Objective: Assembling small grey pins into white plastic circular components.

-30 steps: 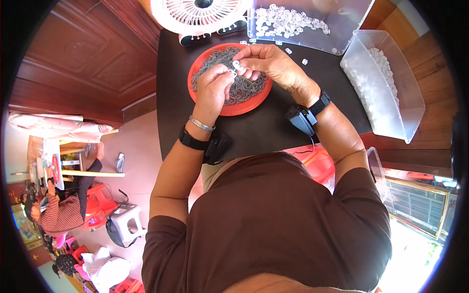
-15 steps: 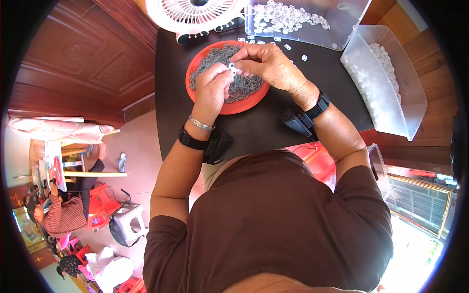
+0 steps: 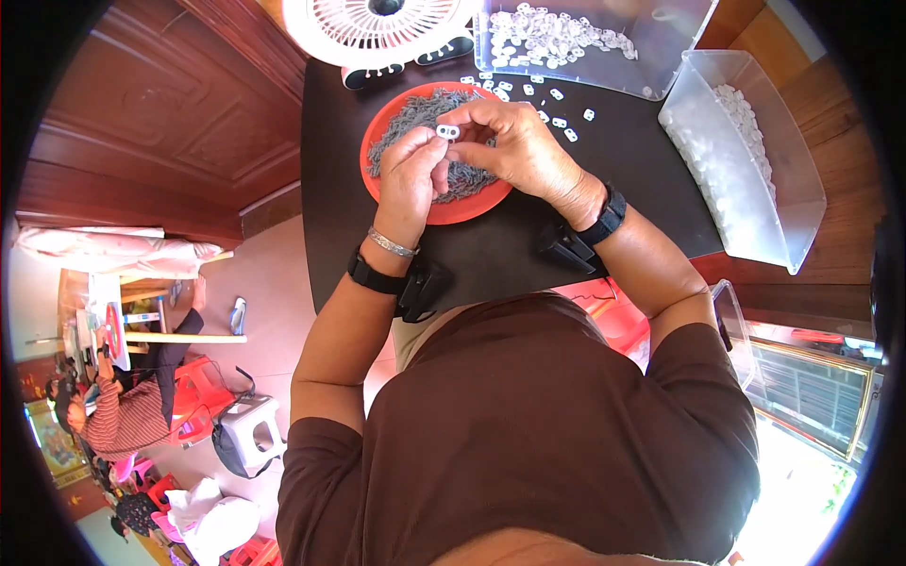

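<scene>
A small white plastic piece with two holes [image 3: 447,132] is held up over a round red tray [image 3: 371,141]. My left hand [image 3: 410,173] pinches it by its lower left side between thumb and fingers. From the right, my right hand [image 3: 525,151] curls around it, the index fingertip at its upper edge and the thumb just below. Whether the right fingers hold anything else is hidden. Beneath both hands, the tray is filled with many small grey screw-like pieces [image 3: 408,118].
Loose white two-hole pieces [image 3: 559,123] lie on the black table [image 3: 623,179] beyond my right hand. Two clear plastic bins, one at the back [image 3: 651,91] and one at the right [image 3: 797,189], hold more white pieces. A white fan [image 3: 377,38] stands at the back left.
The white piece has turned, so its two-hole face now shows. My right fingers have spread a little around it. More loose white pieces show on the table beyond the tray.
</scene>
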Demonstrator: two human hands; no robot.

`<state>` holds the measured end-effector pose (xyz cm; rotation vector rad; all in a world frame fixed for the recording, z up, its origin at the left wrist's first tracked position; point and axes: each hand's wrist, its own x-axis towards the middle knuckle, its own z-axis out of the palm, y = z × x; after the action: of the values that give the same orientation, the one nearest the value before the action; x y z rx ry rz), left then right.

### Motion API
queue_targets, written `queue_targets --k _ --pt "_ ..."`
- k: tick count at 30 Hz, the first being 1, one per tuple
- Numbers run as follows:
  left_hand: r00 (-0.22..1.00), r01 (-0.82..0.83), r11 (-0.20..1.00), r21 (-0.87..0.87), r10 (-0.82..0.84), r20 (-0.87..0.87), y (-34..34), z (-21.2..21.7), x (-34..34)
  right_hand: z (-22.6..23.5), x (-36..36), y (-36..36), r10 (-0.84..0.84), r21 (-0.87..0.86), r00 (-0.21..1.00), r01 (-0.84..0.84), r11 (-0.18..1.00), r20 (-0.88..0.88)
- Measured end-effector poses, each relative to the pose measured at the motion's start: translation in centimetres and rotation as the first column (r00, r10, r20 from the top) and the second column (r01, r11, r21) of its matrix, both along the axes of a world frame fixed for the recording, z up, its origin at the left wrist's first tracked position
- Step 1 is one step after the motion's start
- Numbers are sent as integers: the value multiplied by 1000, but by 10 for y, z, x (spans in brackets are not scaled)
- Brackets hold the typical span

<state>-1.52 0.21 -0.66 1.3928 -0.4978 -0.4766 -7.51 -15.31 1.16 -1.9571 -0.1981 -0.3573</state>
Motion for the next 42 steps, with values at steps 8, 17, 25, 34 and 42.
queue_targets --k 8,17,25,34,42 --pt "998 23 1000 18 -22 -54 1 2 0 0 1 -3 55 -279 970 14 960 238" --pt "1000 -8 999 48 8 -17 -1 -1 -4 -1 -2 6 -12 -372 937 150 916 348" --pt "999 -33 999 -21 33 6 2 2 -4 -2 -3 4 44 -360 937 89 929 346" --pt "997 -32 996 -83 38 63 2 14 -14 -2 -6 2 70 -312 938 42 949 339" --pt "994 -46 994 -100 56 99 3 11 -14 1 -8 8 60 -345 923 81 935 379"
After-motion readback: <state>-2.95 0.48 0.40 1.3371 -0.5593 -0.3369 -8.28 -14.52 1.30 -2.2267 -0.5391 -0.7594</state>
